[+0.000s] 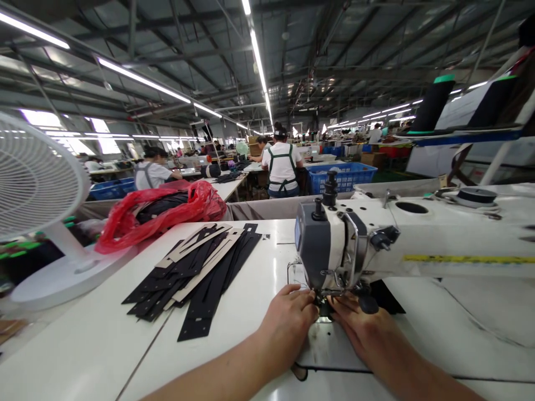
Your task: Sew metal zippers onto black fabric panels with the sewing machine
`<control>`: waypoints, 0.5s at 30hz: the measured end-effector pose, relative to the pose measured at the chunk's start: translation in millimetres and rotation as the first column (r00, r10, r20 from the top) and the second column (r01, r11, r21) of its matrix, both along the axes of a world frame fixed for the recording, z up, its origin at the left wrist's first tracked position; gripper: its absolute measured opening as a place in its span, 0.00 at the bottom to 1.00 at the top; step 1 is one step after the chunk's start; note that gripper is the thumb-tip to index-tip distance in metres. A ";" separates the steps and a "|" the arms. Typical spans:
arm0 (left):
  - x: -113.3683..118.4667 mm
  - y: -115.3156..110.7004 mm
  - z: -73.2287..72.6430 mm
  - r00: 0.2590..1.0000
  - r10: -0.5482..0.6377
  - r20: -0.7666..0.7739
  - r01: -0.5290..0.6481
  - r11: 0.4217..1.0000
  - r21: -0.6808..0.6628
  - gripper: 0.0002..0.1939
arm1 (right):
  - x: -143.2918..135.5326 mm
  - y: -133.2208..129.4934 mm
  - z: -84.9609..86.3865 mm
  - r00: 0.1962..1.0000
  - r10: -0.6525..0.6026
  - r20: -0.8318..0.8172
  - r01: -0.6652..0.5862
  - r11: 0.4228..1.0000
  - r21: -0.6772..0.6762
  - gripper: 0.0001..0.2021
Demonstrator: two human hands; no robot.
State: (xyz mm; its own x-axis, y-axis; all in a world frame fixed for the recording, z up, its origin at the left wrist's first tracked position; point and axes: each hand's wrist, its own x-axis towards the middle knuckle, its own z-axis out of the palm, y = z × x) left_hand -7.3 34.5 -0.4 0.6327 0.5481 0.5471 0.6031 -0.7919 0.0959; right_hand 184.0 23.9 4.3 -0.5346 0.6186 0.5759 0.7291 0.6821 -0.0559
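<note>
A white and grey sewing machine [330, 239] stands in front of me. My left hand [290, 320] is closed, fingers bent, just left of the needle area. On the other side, my right hand [370, 328] is closed too, its fingertips beneath the machine head. Between the fingertips a dark bit of material shows under the presser foot. A black piece of material [388, 298] sticks out behind my right hand; my fingers hide most of it. Left of my hands lies a loose pile of black strips [204, 301] with several beige strips [209, 264] among them.
At left are a white fan [54, 245] and a red plastic bag [163, 214] with dark pieces inside. Black thread cones [432, 106] stand at upper right. Beyond the table are a blue crate [343, 177] and a co-worker in a white shirt [282, 161].
</note>
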 end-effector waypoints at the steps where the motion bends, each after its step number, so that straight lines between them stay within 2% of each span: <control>1: 0.3 0.5 -1.0 1.000 -0.002 0.006 0.002 1.000 -0.003 0.04 | 1.5 1.1 0.8 1.000 0.002 -0.004 -0.002 1.000 0.000 0.14; 5: -1.9 2.8 -0.6 1.000 -0.005 0.030 0.005 1.000 -0.023 0.04 | 27.7 8.7 8.4 0.999 -0.011 0.053 0.011 1.000 -0.004 0.10; 8: -6.8 -2.7 7.1 1.000 0.015 0.016 -0.014 0.999 -0.052 0.05 | 57.4 2.0 12.7 0.978 -0.131 0.164 0.109 0.985 0.135 0.12; 10: -8.3 -14.1 13.9 1.000 0.009 0.006 -0.008 0.997 -0.076 0.05 | 65.2 -15.5 11.8 0.953 -0.199 0.231 0.138 0.957 0.253 0.11; 11: -7.5 -22.0 16.7 1.000 -0.016 0.005 0.016 0.997 -0.081 0.05 | 62.8 -27.6 10.1 0.942 -0.203 0.266 0.119 0.946 0.302 0.12; 13: -2.3 -39.3 19.6 0.995 -0.099 -0.013 0.098 0.994 -0.056 0.15 | 47.1 -54.7 4.8 0.945 -0.136 0.298 0.014 0.925 0.379 0.16; 15: 6.2 -54.1 18.6 0.981 -0.180 -0.079 0.180 0.984 0.002 0.22 | 25.7 -80.6 -2.1 0.960 -0.050 0.277 -0.047 0.942 0.332 0.17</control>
